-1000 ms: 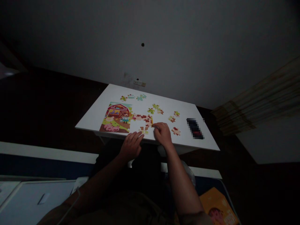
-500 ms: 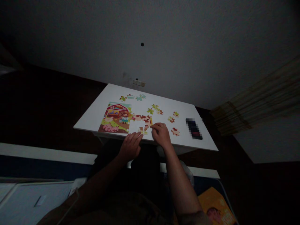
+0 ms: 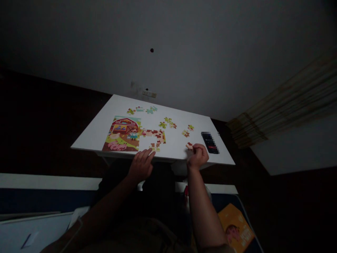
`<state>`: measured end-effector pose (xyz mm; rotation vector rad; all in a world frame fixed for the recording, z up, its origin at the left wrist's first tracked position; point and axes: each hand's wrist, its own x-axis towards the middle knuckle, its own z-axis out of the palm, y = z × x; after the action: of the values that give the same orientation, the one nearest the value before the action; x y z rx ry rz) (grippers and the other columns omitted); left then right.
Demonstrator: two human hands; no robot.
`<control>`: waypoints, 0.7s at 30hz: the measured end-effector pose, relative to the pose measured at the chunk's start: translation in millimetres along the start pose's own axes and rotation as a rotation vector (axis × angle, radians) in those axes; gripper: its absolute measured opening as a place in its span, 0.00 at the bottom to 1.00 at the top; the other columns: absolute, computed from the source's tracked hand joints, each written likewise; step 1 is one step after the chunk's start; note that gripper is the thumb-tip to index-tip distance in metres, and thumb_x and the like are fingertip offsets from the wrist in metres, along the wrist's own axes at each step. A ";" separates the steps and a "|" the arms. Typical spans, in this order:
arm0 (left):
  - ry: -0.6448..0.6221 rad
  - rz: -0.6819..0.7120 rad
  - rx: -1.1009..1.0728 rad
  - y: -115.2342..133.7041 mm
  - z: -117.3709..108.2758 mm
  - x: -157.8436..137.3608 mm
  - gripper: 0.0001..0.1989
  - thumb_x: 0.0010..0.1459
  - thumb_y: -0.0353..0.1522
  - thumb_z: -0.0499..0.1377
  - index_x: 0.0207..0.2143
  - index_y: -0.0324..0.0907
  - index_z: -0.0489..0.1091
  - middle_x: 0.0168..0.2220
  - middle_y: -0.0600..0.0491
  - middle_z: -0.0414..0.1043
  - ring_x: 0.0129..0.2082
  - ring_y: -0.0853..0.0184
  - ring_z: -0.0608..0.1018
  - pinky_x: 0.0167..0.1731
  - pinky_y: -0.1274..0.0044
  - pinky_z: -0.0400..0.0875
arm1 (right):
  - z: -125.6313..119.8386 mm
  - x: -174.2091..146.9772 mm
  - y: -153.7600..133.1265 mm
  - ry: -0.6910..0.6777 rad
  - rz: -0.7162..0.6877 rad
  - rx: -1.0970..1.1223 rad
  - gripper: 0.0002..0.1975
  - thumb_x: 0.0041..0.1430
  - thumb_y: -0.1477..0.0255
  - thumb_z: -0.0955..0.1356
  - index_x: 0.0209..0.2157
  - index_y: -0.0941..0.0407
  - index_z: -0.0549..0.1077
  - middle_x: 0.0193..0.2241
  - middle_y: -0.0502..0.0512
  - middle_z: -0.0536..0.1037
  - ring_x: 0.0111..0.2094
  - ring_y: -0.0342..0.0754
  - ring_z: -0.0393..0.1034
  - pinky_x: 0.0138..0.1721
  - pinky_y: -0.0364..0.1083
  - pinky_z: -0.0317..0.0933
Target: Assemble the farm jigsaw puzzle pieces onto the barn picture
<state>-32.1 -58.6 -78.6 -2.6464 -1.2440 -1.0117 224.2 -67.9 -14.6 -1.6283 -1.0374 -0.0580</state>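
a white counter point(image 3: 173, 144) stands in a dim room against a grey wall point(image 3: 184, 52), dark floor around it. the right hand point(image 3: 198, 157) pinches a loose puzzle piece point(image 3: 189, 145), cream with red-brown patches, near the counter's front edge. the left hand point(image 3: 140, 164) rests with fingers loosely spread beside the half-built farm puzzle point(image 3: 123, 134).

Bare surface point(image 3: 105, 128) lies left of the puzzle point(image 3: 122, 133); loose pieces point(image 3: 168, 123) and a dark object point(image 3: 210, 142) crowd the right.

Dim home room: puzzle table point(image 3: 105, 126)
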 end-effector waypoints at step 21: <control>0.098 0.062 -0.025 -12.7 18.0 -5.2 0.28 0.52 0.27 0.55 0.57 0.47 0.64 0.50 0.46 0.70 0.55 0.55 0.68 0.58 0.60 0.57 | -28.2 14.6 40.8 -0.257 -0.121 -0.638 0.24 0.54 0.60 0.66 0.49 0.58 0.68 0.47 0.67 0.68 0.49 0.61 0.60 0.48 0.59 0.55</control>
<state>-33.8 -48.1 -98.5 -2.6003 -1.1305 -1.1397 272.5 -80.7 -28.2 -2.1830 -1.4089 -0.2920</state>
